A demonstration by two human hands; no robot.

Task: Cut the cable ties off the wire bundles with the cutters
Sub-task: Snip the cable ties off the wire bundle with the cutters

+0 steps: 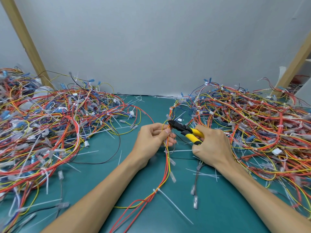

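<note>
Between the left hand's (152, 137) pinching thumb and fingers runs a wire bundle (166, 165); just above them, the black tip of the cutters (182, 129) meets it, yellow handles clenched in the right hand (212, 146).

We're looking at a plain pale grey wall (151, 39) straight ahead, matte, filling the upper half of the view. The bench top (218, 212) is a teal-green mat, flat with a slight sheen, and it runs back to meet the wall along a straight seam. Two bare light-wood beams stand in front of the wall. The left beam (25, 39) slants from the top-left corner down and inward. The right beam (293, 64) slants the opposite way, in from the right edge. Behind the right beam we see white panels (305, 88); shelf or frame, we can't tell. Light is even and soft, with only faint shadows on the mat.
</note>
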